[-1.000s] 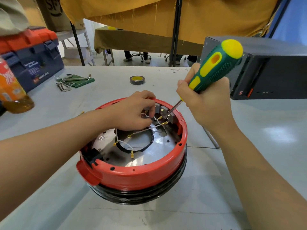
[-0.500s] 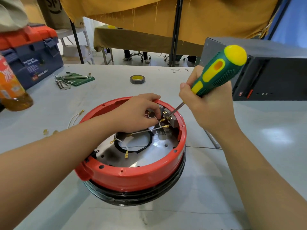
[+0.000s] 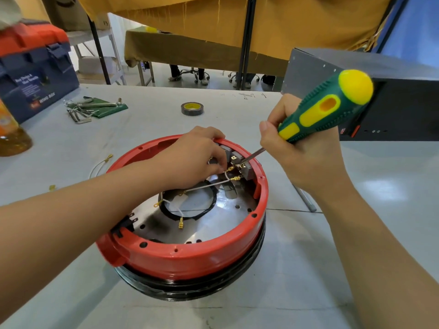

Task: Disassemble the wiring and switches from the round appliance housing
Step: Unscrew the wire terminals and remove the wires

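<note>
Your left hand (image 3: 190, 155) reaches inside the round red plastic housing (image 3: 190, 255) on the grey worktop (image 3: 297, 269), pinching a white wire (image 3: 209, 184) beside the grey switches (image 3: 237, 159). Your right hand (image 3: 306, 157) grips the green-and-yellow screwdriver (image 3: 325, 108), tip at the brass terminals (image 3: 234, 168).

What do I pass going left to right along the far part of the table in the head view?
Orange bottle → blue toolbox → hex keys → tape roll → screwdriver handle in the right hand → black case.
</note>
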### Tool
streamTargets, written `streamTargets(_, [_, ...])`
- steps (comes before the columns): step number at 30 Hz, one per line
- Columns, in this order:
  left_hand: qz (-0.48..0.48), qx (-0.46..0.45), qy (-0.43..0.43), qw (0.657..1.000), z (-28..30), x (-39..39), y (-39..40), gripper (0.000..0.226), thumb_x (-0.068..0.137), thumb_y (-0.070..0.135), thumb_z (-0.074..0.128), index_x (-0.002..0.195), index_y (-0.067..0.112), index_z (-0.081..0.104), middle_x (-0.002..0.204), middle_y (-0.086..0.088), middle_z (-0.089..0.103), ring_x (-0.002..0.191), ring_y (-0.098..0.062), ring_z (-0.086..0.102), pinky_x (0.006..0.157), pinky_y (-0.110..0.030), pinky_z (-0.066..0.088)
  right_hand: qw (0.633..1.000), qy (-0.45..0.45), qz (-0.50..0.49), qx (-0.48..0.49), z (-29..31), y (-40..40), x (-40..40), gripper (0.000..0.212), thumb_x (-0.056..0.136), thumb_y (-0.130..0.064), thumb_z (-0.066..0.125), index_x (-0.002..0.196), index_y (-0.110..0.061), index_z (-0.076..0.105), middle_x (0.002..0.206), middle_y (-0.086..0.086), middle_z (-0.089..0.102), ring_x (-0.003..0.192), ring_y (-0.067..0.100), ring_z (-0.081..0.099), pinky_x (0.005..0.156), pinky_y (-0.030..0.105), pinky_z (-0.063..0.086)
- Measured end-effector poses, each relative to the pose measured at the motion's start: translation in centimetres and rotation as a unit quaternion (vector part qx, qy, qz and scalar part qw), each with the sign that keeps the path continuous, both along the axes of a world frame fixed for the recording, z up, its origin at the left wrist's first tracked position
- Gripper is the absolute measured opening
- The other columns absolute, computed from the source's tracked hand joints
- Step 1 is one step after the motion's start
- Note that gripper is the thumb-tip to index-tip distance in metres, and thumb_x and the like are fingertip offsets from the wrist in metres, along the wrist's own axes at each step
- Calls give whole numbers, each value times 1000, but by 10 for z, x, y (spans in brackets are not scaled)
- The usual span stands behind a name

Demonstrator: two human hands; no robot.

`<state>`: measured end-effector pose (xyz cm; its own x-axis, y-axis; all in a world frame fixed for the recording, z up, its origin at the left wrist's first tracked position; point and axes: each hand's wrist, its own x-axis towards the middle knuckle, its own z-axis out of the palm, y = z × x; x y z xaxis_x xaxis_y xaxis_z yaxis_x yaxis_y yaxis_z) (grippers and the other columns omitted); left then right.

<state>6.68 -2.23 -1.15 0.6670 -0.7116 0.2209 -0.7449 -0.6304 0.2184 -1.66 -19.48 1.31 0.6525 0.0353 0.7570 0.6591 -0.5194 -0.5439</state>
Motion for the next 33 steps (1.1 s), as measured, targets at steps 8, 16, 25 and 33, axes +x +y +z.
streamTargets(8, [28,8,-6,1000,-1,4,3,10,88,29,62,90,30,72,141,-3,40,125,-23,34,100,-36,30,999,34,2,24,-2,1,7,20,84,-1,56,69,-11,47,59,4,47,55,6,45,57,13,38])
streamTargets(16, [31,-20,24,999,-3,4,4,8,87,27,64,87,31,71,142,1,38,128,-20,30,103,-34,27,992,40,-20,120,-7,1,10,27,86,-6,53,65,-17,41,57,8,42,53,19,44,56,20,38])
streamTargets(25, [30,-26,27,999,-2,3,4,7,87,27,64,84,31,69,141,0,38,127,-22,30,105,-37,28,999,-10,-33,16,-10,16,0,30,84,-9,57,65,-24,40,55,-6,43,53,1,44,56,8,33])
streamTargets(33, [32,-13,18,999,-2,3,3,7,87,28,64,86,30,70,142,0,37,127,-22,31,104,-36,27,996,6,-49,71,-8,13,7,30,85,-7,55,63,-20,40,54,1,41,53,15,43,56,18,37])
